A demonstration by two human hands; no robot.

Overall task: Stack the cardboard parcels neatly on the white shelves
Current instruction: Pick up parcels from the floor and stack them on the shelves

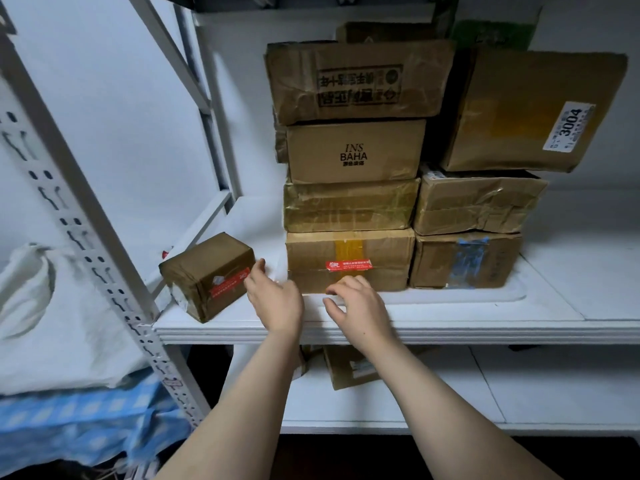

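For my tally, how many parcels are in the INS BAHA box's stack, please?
4, bottom to top: red-stickered box, tape-wrapped box, INS BAHA box, crumpled printed box. Others may hide behind.

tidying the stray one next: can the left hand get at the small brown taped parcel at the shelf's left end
Probably yes. The left hand is open just right of the small brown tape-wrapped cardboard parcel, with nothing between them on the white shelf.
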